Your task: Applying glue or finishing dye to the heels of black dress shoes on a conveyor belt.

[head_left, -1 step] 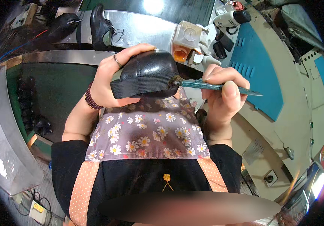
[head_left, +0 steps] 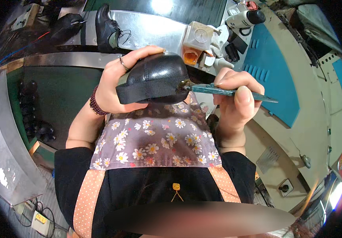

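Note:
In my left hand [head_left: 113, 81] is a rounded, glossy black leather piece [head_left: 159, 67] that looks like a shoe upper. A black woven strap [head_left: 149, 91] runs across its lower side and stands out in a loop toward my palm. My left fingers and thumb clasp it from the left; its underside is hidden. My right hand [head_left: 240, 93] pinches the teal handle of a small brush [head_left: 212, 89]. The brush lies nearly level, its dark brown tip touching the right end of the strap on the leather.
A black lace-up shoe [head_left: 106, 31] stands on the metal bench [head_left: 151, 29] beyond my hands. Behind the held piece are a clear plastic box [head_left: 198, 35], an orange-filled container [head_left: 190, 58] and a white bottle [head_left: 238, 20]. Dark rounded pieces [head_left: 30, 103] lie in the green-edged bin at left.

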### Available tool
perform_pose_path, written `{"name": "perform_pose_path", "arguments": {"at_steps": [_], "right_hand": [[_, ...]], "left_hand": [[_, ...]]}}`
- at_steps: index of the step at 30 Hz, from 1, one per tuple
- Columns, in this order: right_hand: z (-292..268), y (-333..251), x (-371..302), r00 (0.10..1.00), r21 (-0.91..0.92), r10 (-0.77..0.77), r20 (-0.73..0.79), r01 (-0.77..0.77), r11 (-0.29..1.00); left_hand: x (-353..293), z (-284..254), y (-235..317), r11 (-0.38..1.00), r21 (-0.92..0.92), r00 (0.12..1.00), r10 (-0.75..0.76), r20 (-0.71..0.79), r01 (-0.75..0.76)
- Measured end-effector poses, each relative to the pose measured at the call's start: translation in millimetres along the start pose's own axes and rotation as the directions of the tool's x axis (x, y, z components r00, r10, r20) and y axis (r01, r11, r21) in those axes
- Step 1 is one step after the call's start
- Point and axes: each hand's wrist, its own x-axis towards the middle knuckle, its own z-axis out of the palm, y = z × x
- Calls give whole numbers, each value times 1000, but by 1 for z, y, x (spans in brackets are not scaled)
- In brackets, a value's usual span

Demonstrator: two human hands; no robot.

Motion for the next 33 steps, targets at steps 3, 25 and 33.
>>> {"name": "perform_pose_path", "arguments": {"at_steps": [3,25,33], "right_hand": [[1,-2,0,1000,-20,-13,-2,13,1000],[11,-28,9,969,-220,-246,-31,234,947],[20,-30,2,985,-244,-161,-65,141,959]], "left_hand": [[0,-2,2,999,13,999,-38,35,37],[-1,-11,5,997,-5,992,-71,107,72],[-4,-6,5,991,-67,981,-106,163,118]]}}
